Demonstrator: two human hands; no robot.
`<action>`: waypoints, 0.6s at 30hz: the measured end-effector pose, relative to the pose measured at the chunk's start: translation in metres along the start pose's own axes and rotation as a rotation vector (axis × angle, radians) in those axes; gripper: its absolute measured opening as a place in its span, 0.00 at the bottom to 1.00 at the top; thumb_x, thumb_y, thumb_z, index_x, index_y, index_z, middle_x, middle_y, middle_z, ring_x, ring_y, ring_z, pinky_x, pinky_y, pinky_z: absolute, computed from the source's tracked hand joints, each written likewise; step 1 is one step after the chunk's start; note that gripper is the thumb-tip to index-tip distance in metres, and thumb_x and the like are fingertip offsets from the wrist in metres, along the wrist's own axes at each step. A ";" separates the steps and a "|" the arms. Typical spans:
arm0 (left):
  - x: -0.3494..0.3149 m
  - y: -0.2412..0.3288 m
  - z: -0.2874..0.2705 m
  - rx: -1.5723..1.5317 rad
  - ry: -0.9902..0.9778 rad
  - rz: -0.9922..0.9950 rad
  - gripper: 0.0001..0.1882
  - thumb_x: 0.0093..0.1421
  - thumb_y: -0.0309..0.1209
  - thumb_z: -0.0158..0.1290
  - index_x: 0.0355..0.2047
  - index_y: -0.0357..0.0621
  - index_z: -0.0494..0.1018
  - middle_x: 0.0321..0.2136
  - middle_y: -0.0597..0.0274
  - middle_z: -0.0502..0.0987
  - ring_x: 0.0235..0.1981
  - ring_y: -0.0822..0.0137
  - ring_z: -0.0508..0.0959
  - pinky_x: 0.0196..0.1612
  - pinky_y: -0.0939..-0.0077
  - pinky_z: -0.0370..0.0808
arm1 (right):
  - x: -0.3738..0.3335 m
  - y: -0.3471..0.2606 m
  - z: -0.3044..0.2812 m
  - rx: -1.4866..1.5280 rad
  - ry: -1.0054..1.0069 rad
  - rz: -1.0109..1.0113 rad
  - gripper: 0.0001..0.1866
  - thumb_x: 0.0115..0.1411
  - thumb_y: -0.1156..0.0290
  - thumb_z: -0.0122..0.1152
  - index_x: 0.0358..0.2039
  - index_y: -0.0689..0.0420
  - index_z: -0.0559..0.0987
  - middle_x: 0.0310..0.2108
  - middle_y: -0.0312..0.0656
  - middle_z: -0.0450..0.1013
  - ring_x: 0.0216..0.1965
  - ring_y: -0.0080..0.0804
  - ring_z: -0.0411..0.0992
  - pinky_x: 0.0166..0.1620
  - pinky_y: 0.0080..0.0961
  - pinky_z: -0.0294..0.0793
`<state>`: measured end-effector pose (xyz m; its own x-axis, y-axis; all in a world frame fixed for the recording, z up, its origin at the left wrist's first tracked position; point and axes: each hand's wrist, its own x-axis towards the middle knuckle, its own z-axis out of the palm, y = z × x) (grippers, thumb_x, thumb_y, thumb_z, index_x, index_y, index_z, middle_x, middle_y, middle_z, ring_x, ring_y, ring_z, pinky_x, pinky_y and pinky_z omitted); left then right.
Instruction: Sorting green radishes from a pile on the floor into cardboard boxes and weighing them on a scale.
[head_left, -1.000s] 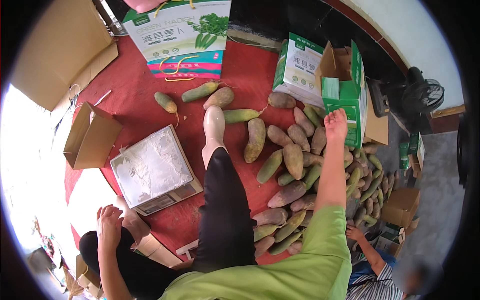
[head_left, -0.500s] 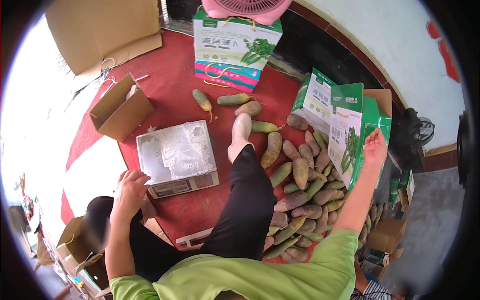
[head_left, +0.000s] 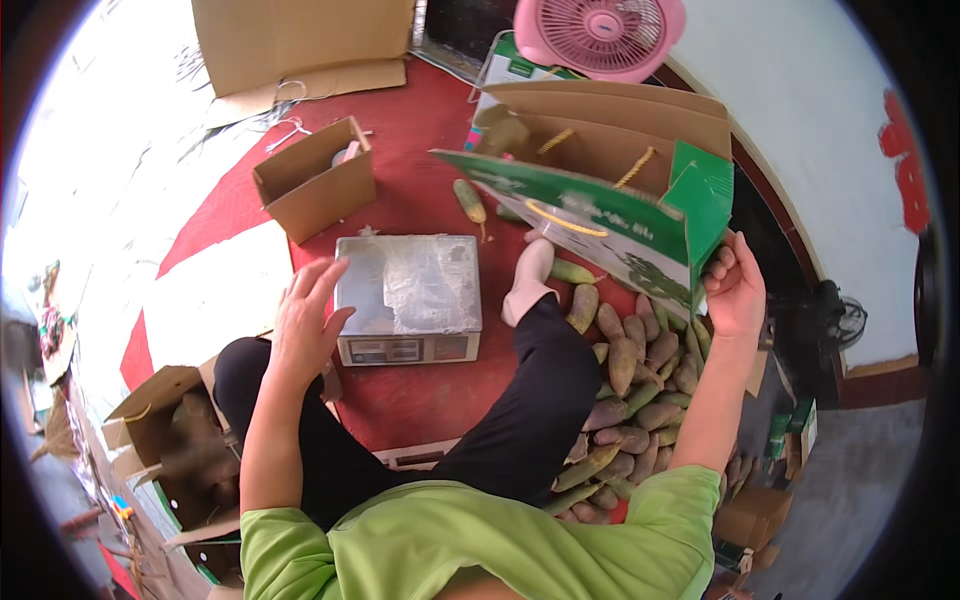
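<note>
My right hand (head_left: 737,290) has its fingers curled against the right end of a large green and white cardboard carton (head_left: 590,235). This carton is tilted above the radish pile, its top open and its yellow rope handles showing. A blurred roundish thing shows at its far left end; I cannot make out what it is. My left hand (head_left: 305,320) hangs with fingers apart by the left edge of a weighing scale (head_left: 435,285) and holds nothing. White film covers part of the scale's bare top. Green and brownish radishes (head_left: 622,365) lie heaped right of my leg.
A pink fan (head_left: 600,30) stands on another carton at the back. A small open brown box (head_left: 320,195) sits behind the scale on the red mat (head_left: 415,140). Brown cardboard (head_left: 300,45) stands at the back left. Another open carton (head_left: 160,390) is beside my left knee.
My right hand has come to the large carton, which has moved from the right toward the back middle and tilted. My left hand has risen over the scale's left edge. The view has shifted.
</note>
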<state>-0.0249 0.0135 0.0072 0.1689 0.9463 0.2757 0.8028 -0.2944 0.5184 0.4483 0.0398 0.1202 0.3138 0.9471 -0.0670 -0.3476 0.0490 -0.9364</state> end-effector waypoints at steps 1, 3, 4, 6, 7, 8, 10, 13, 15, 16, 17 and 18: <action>-0.001 -0.001 -0.006 -0.024 0.005 -0.031 0.37 0.46 0.24 0.60 0.59 0.46 0.61 0.56 0.53 0.64 0.56 0.50 0.64 0.57 0.60 0.63 | 0.000 0.006 0.015 0.014 -0.062 0.018 0.10 0.65 0.64 0.51 0.36 0.57 0.75 0.18 0.26 0.67 0.19 0.15 0.66 0.20 0.12 0.62; -0.001 -0.002 -0.011 -0.034 0.134 -0.073 0.40 0.45 0.23 0.61 0.60 0.46 0.60 0.57 0.53 0.62 0.57 0.50 0.63 0.58 0.60 0.63 | 0.004 0.022 0.036 0.039 -0.143 0.060 0.10 0.64 0.64 0.51 0.34 0.56 0.75 0.16 0.27 0.64 0.18 0.17 0.64 0.21 0.13 0.62; -0.002 -0.005 -0.012 -0.051 0.254 -0.095 0.42 0.43 0.21 0.62 0.60 0.47 0.59 0.58 0.54 0.61 0.57 0.50 0.62 0.59 0.60 0.62 | 0.006 0.031 0.048 0.041 -0.157 0.072 0.10 0.64 0.64 0.51 0.34 0.56 0.75 0.16 0.27 0.64 0.18 0.17 0.64 0.21 0.13 0.62; -0.003 -0.011 -0.015 -0.081 0.368 -0.102 0.44 0.40 0.19 0.63 0.60 0.48 0.59 0.59 0.55 0.60 0.58 0.51 0.62 0.59 0.60 0.63 | 0.009 0.051 0.071 0.130 -0.245 0.177 0.10 0.64 0.64 0.52 0.34 0.57 0.75 0.15 0.26 0.61 0.18 0.17 0.64 0.22 0.14 0.63; -0.004 -0.012 -0.020 -0.114 0.417 -0.069 0.41 0.41 0.19 0.62 0.58 0.48 0.62 0.58 0.54 0.61 0.57 0.52 0.63 0.59 0.60 0.63 | 0.012 0.065 0.081 0.205 -0.286 0.253 0.11 0.64 0.63 0.51 0.35 0.57 0.75 0.15 0.25 0.59 0.17 0.17 0.61 0.22 0.14 0.62; -0.007 -0.014 -0.024 -0.145 0.465 -0.035 0.38 0.41 0.18 0.62 0.56 0.48 0.65 0.58 0.54 0.62 0.56 0.52 0.64 0.58 0.60 0.63 | 0.014 0.077 0.093 0.206 -0.295 0.267 0.11 0.64 0.63 0.51 0.35 0.57 0.75 0.15 0.25 0.59 0.17 0.17 0.61 0.22 0.14 0.62; -0.014 -0.020 -0.035 0.037 0.547 0.051 0.16 0.41 0.18 0.60 0.32 0.44 0.76 0.46 0.57 0.72 0.51 0.53 0.69 0.52 0.61 0.66 | 0.017 0.099 0.111 0.215 -0.358 0.420 0.11 0.64 0.63 0.49 0.33 0.56 0.74 0.15 0.25 0.59 0.15 0.17 0.58 0.22 0.16 0.61; -0.021 -0.025 -0.043 0.049 0.564 0.015 0.10 0.40 0.19 0.60 0.25 0.44 0.75 0.34 0.63 0.75 0.47 0.54 0.71 0.48 0.62 0.68 | 0.050 0.161 0.101 0.166 -0.303 0.548 0.11 0.64 0.63 0.48 0.30 0.55 0.73 0.14 0.26 0.59 0.14 0.17 0.55 0.22 0.18 0.61; -0.019 -0.029 -0.035 0.058 0.510 0.020 0.10 0.40 0.20 0.61 0.25 0.44 0.75 0.34 0.63 0.75 0.47 0.54 0.71 0.48 0.62 0.68 | 0.048 0.192 0.111 0.110 -0.203 0.571 0.11 0.64 0.63 0.48 0.28 0.54 0.73 0.14 0.27 0.59 0.14 0.17 0.55 0.21 0.18 0.61; -0.020 -0.030 -0.034 0.065 0.479 0.041 0.10 0.40 0.20 0.61 0.25 0.44 0.75 0.34 0.64 0.75 0.46 0.54 0.71 0.48 0.63 0.68 | 0.044 0.203 0.113 0.054 -0.116 0.568 0.11 0.64 0.64 0.48 0.27 0.53 0.72 0.14 0.27 0.60 0.14 0.17 0.54 0.21 0.19 0.61; -0.020 -0.031 -0.033 0.077 0.457 0.045 0.09 0.40 0.21 0.61 0.25 0.44 0.75 0.33 0.65 0.74 0.46 0.55 0.72 0.47 0.62 0.68 | 0.049 0.222 0.096 0.033 -0.163 0.577 0.10 0.63 0.64 0.48 0.29 0.54 0.73 0.18 0.32 0.65 0.16 0.21 0.61 0.22 0.22 0.64; -0.021 -0.033 -0.031 0.082 0.449 0.036 0.09 0.40 0.21 0.61 0.25 0.44 0.75 0.33 0.65 0.74 0.46 0.55 0.72 0.47 0.62 0.68 | 0.049 0.240 0.093 0.033 -0.163 0.589 0.10 0.63 0.64 0.48 0.29 0.54 0.73 0.18 0.32 0.65 0.16 0.21 0.61 0.22 0.22 0.64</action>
<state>-0.0729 -0.0008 0.0096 -0.0524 0.7785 0.6255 0.8466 -0.2976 0.4412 0.2978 0.1271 -0.0760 -0.0780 0.8540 -0.5144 -0.4495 -0.4907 -0.7464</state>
